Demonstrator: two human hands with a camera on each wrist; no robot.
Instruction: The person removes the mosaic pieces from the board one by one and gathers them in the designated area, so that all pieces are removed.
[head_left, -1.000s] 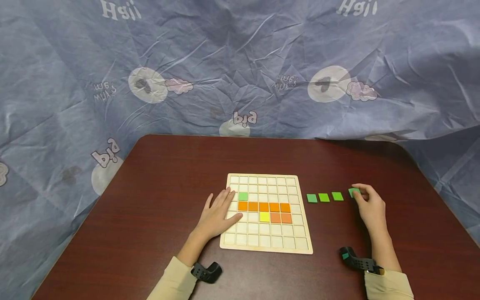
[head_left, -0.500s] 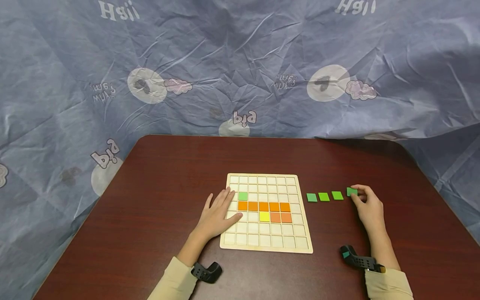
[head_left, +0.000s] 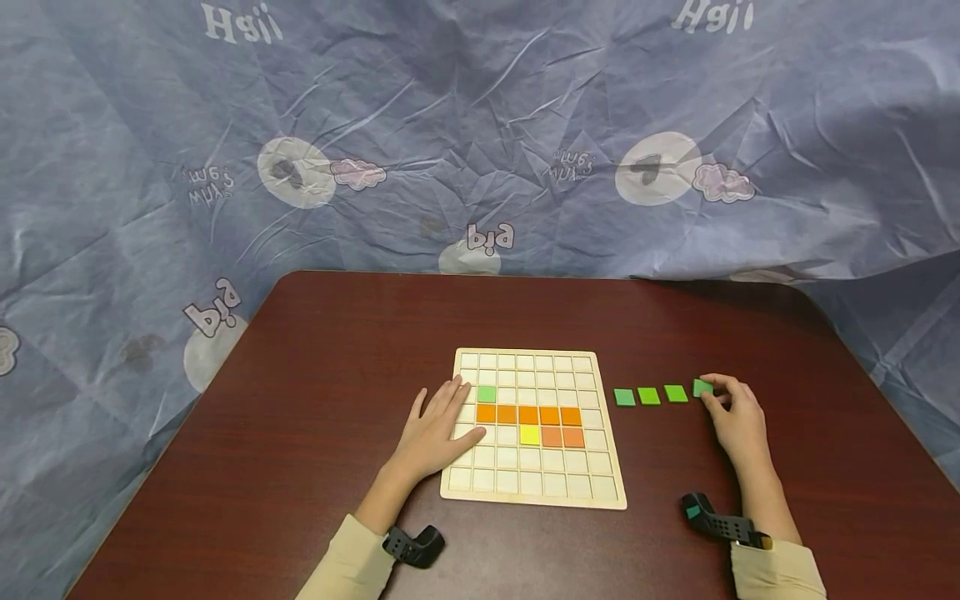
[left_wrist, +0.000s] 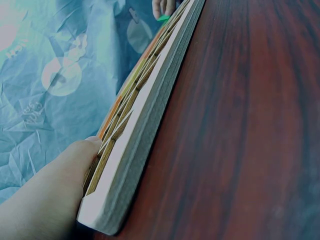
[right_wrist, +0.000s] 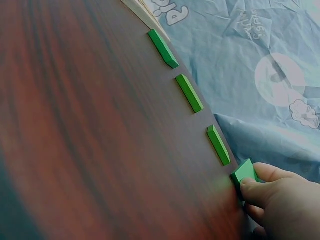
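In the head view my left hand (head_left: 433, 432) lies with spread fingers on the left edge of a wooden grid board (head_left: 531, 502). On the board sit one green tile (head_left: 487, 394), a row of orange tiles (head_left: 528, 415), a yellow tile (head_left: 529, 435) and two salmon tiles (head_left: 573, 437). Over at the right, my right hand (head_left: 738, 421) pinches a green square tile (right_wrist: 245, 172) between thumb and fingers. It is the rightmost of a row, beside three other green tiles (head_left: 648, 396). The right wrist view shows the pinched tile tilted.
A dark red-brown table (head_left: 337, 350) bears everything. Behind it hangs a blue-grey printed cloth (head_left: 480, 150). Each wrist wears a black camera band, the left band (head_left: 414, 547) near the board's lower left corner and the right band (head_left: 723, 525) below the tile row.
The right hand has shifted slightly left with its green tile, toward the other green tiles. The left hand and board stay where they were.
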